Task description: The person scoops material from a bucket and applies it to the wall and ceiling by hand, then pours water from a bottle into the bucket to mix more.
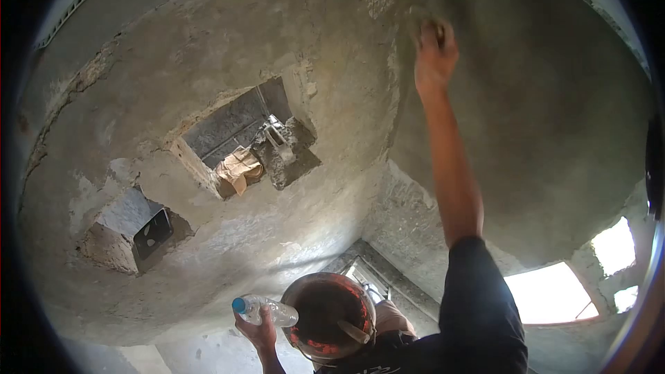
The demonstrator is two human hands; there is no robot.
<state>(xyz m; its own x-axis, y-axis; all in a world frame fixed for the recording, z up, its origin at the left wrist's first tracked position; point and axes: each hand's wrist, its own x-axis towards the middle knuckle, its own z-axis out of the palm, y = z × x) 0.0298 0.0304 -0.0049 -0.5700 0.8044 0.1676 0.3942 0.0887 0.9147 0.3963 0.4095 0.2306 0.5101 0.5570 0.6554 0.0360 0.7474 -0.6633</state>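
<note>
My left hand (259, 332) is wrapped around a clear plastic bottle (277, 312) with a blue cap, tilted on its side. Right beside the bottle is a round bucket (289, 325) with a reddish, worn inside, and a pale handle (353, 332) of some tool shows in it. High up at the plastered wall (540, 118), close to the inner corner, my right hand (435, 59) has its fingers curled. Something blurred by motion shows at the fingertips, and I cannot make out what it is.
A square recess in the left wall holds a crumpled tan paper or cloth (239, 168) and a mortar-covered lump (285, 152). In a smaller niche leans a dark phone-like slab (153, 233). Bright openings (552, 294) pierce the right wall low down.
</note>
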